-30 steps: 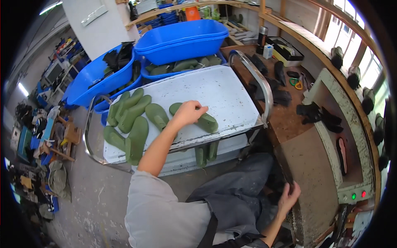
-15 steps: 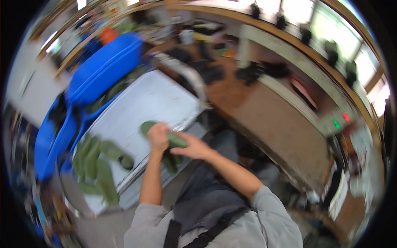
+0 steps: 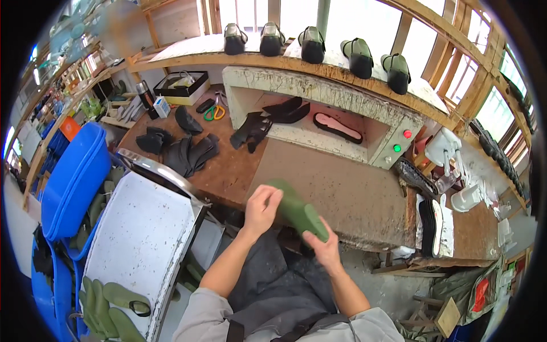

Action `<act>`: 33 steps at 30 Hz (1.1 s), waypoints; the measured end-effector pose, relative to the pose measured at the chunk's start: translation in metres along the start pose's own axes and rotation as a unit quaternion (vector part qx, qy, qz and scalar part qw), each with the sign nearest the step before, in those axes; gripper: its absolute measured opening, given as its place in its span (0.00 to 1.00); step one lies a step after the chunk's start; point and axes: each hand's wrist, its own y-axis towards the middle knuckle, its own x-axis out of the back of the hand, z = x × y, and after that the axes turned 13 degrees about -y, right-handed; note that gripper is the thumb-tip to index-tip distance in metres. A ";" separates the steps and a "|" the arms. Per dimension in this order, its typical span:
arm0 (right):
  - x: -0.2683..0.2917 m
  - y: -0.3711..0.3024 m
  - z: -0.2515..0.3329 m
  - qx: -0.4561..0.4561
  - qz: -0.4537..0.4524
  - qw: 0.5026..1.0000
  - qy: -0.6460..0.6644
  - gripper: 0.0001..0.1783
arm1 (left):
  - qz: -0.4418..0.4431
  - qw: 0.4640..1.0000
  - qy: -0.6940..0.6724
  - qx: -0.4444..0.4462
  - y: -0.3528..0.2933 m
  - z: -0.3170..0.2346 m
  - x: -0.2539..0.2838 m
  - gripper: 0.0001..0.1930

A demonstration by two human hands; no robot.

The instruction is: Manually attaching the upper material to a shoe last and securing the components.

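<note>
A green shoe last (image 3: 295, 206) is held up in front of the brown workbench (image 3: 342, 196). My left hand (image 3: 263, 212) grips it near its upper left end, with the fingers bent over its side. At the lower right end, my right hand (image 3: 326, 248) is closed on it, the thumb lying along the green surface. More green shoe lasts (image 3: 102, 310) rest in a heap on the near end of a white tray table (image 3: 139, 222) to the left.
Black pieces (image 3: 191, 155) and orange-handled scissors (image 3: 215, 112) are on the bench's left part. A pale box (image 3: 256, 85) with an open front holds a pink-lined sole piece (image 3: 337, 126). Several shoes (image 3: 312, 45) line the shelf above. Blue tubs (image 3: 77, 179) stand far left.
The view has turned right, toward the workbench. The shoe last in my hands has moved from over the white tray table to the bench's front edge; both hands still hold it.
</note>
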 end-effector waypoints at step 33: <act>0.155 0.396 -0.052 0.023 -0.017 0.707 -0.707 0.31 | 0.059 0.964 -0.078 0.248 -0.016 0.058 -0.082 0.47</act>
